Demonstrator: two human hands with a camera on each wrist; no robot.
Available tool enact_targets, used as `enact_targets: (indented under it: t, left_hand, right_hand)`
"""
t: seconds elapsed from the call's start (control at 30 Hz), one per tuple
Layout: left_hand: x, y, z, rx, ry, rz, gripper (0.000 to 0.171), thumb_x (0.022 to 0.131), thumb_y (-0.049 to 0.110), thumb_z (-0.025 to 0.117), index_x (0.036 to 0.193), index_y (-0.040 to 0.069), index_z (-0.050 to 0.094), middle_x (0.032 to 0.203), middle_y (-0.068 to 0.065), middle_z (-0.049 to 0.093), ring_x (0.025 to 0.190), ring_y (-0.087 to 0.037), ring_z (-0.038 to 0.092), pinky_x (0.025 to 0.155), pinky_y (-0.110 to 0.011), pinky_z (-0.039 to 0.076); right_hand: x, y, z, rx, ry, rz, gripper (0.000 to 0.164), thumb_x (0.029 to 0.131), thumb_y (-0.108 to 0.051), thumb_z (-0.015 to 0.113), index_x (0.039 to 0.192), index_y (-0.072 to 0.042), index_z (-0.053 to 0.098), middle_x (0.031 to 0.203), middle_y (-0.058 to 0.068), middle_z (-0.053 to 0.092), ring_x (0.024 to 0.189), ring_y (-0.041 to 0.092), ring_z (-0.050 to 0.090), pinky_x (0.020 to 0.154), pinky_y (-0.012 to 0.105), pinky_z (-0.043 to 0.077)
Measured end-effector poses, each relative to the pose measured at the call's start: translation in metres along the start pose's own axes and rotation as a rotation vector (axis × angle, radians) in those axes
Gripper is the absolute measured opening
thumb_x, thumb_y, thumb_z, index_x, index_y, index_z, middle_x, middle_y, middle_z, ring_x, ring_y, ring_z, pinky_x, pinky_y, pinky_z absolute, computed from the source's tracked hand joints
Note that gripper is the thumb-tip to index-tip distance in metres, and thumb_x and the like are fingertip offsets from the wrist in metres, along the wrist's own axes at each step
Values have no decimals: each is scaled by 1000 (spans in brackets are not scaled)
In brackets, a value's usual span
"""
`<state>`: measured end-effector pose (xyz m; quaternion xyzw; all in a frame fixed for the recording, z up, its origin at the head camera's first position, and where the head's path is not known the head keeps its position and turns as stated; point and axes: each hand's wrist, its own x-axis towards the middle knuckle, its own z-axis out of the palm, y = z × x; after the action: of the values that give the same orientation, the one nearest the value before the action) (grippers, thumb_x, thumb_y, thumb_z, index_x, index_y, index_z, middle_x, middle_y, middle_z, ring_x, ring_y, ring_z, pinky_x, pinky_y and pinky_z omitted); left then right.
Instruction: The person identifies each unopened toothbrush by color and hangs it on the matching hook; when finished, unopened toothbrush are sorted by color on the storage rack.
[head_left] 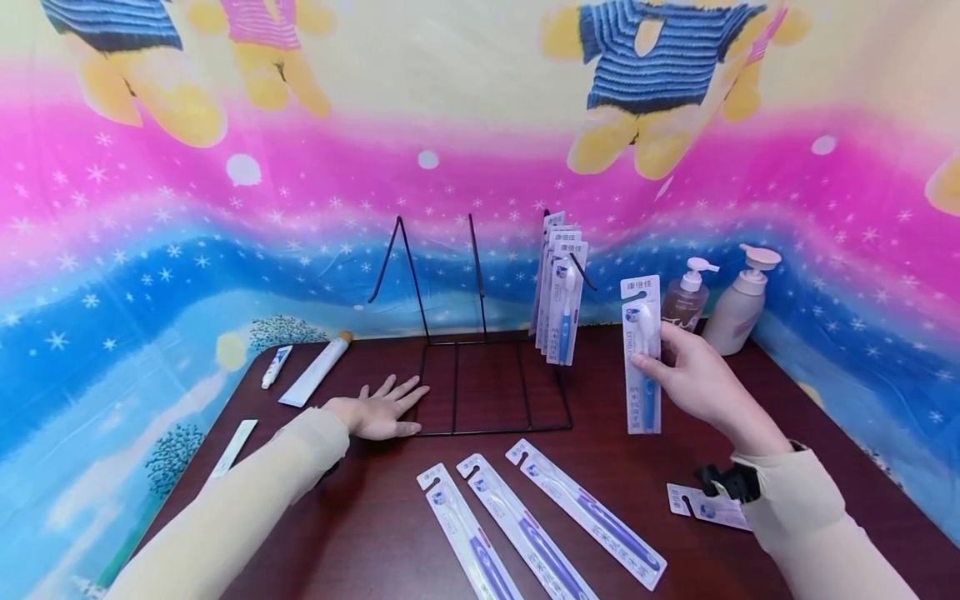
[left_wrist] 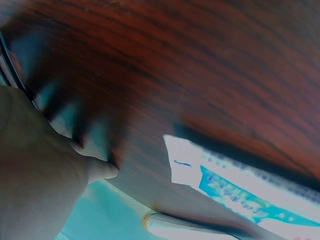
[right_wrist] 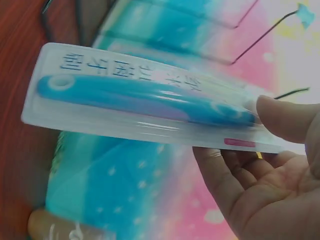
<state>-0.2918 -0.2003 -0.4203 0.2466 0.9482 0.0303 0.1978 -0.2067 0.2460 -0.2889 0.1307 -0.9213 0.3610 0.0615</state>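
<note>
Blue-handled toothbrush pack (head_left: 643, 354) pinched upright in the right hand (head_left: 693, 379) at centre right of the frame — beside the wire rack (head_left: 487, 379), braced by the flat, open-fingered left hand (head_left: 378, 410) on the worktop (head_left: 375, 525).

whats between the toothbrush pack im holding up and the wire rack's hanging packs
Nothing: in the head view only bare table and backdrop show between the held toothbrush pack and the hanging packs.

Both arms wear long, close-fitting cream sleeves (head_left: 225, 508) reaching to the wrists. The right wrist carries a black strap (head_left: 731, 481) with a clip-like black fitting, set at the sleeve's cuff. Both hands are bare, ungloved.
</note>
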Motion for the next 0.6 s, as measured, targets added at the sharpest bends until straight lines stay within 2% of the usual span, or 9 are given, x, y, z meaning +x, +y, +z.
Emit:
enact_targets:
  t: [0.23,0.6]
  left_hand:
    - [-2,1,-1,-5,-1,-4,73,91,57,38,149,25,9,154,-2,0,137,-36,-1,99,-66,7]
    - [-2,2,-2,1,-3,-4,73,91,57,38,149,25,9,154,-1,0,137,-36,-1,99,-66,7]
  right_hand:
    - [-8,-23,10,104,13,-105,50,92,-29,56,136,-12,41,121,13,54,99,28,58,80,52,47]
    - [4,-31,23,137,-19,-100,53,92,-26,57,140,-13,37,125,12,52,101,27,58,82,50,46]
